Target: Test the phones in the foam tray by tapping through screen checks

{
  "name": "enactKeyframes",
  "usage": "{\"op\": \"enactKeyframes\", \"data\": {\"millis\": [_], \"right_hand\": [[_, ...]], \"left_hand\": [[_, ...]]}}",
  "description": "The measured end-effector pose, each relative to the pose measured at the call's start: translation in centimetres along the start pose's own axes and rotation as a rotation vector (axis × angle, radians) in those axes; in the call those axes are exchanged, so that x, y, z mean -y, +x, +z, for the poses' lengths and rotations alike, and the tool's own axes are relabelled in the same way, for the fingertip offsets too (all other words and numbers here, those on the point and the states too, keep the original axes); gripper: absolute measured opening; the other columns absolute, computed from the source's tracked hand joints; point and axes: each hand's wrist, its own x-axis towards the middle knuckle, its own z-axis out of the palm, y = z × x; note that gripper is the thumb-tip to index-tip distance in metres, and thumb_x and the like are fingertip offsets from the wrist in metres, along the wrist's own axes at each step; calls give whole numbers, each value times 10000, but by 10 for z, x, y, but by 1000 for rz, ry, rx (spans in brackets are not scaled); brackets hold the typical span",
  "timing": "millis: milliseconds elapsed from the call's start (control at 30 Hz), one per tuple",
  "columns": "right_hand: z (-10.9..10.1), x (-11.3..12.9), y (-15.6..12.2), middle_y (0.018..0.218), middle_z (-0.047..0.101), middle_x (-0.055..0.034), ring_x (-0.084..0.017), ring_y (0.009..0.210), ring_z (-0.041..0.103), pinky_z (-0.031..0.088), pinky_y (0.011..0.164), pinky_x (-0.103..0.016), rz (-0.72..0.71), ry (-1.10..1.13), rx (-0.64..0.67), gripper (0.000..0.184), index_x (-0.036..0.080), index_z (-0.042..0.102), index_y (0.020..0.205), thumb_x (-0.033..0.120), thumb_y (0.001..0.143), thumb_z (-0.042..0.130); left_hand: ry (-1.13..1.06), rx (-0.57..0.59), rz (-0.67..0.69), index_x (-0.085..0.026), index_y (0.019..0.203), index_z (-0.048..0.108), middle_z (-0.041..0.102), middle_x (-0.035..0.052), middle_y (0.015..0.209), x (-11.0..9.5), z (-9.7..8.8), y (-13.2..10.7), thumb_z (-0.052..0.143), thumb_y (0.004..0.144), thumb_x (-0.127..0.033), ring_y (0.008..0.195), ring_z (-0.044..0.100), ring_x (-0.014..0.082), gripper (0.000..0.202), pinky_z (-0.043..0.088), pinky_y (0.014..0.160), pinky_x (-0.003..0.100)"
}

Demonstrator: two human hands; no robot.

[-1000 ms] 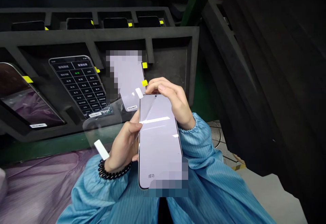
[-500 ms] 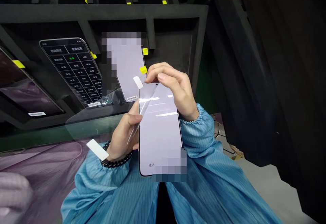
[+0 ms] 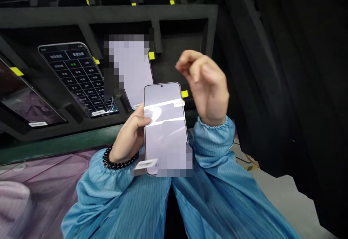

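My left hand holds a smartphone by its left edge, the thumb lying on the lit pale screen. Bright reflections cross the glass. A white label sits at the upper right of the screen, and a yellow tab sticks out beside it. Over the lower left corner hangs another white label, apparently on clear film whose outline is hard to see. Raised to the right, apart from the phone, my right hand has loosely bent fingers, with nothing visible in them.
A black foam tray stands ahead, its compartments holding several phones. One phone shows a dark menu grid; beside it another phone has a pale screen, partly pixelated. Dark foam stacks rise at right. Purple fabric lies at left.
My right hand has left the phone's top edge and moved up and right. The clear film's lifted edge no longer shows at the left; its white labels now appear over the phone.
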Motion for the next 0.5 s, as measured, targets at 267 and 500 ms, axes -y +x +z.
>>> {"op": "enactKeyframes", "data": {"millis": [267,500], "right_hand": [[-43,26,-32,875,636,-39,-213,870,590,496,840,-379,-137,-163,-211,249,243,569,664,246,909,524],[-75,12,-58,797,650,-37,-226,791,593,466,741,-383,-31,-327,-263,236,244,576,675,249,903,519]], "left_hand": [[640,86,588,-130,1357,483,590,118,1375,-61,22,77,627,895,-314,1104,656,235,518,561,877,346],[764,160,467,-137,1200,489,666,180,1174,-34,30,118,577,879,-390,919,686,227,419,574,739,333]]}}
